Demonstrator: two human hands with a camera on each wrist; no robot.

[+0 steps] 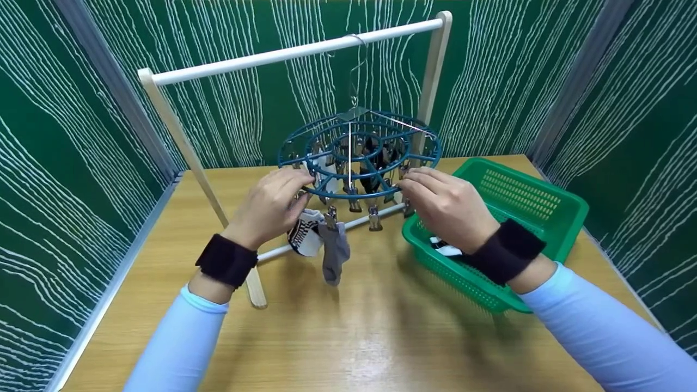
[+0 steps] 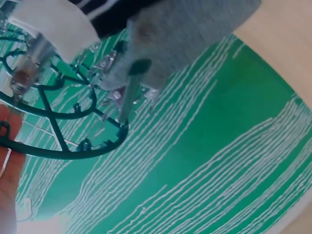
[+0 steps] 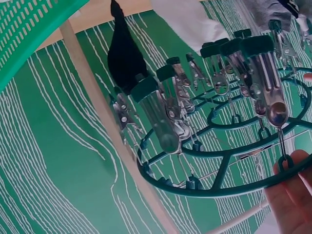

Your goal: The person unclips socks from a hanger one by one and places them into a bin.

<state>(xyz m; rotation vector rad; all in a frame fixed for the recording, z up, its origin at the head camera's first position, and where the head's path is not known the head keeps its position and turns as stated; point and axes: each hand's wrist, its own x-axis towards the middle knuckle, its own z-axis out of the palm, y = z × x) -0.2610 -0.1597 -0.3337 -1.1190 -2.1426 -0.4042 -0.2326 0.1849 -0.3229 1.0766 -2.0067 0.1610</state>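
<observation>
A round blue-green sock hanger (image 1: 359,194) with metal clips hangs by a hook from a rail. My left hand (image 1: 272,204) pinches the front left of its outer ring, fingers above and thumb below. On the front right of the same ring, my right hand (image 1: 449,204) grips with bent fingers; in the right wrist view its fingertips (image 3: 287,195) lie at the ring. A grey sock (image 1: 334,253) and a black-and-white patterned sock (image 1: 306,234) dangle from clips near my left hand. Farther back hang a black sock (image 3: 124,58) and a white sock (image 3: 190,24).
The wooden stand has a white rail (image 1: 245,62) overhead and a lower bar (image 1: 275,252) near the table (image 1: 354,337). To the right, a green basket (image 1: 577,218) holds a black-and-white sock (image 1: 447,249), partly hidden by my right arm. Green walls with white lines surround the table.
</observation>
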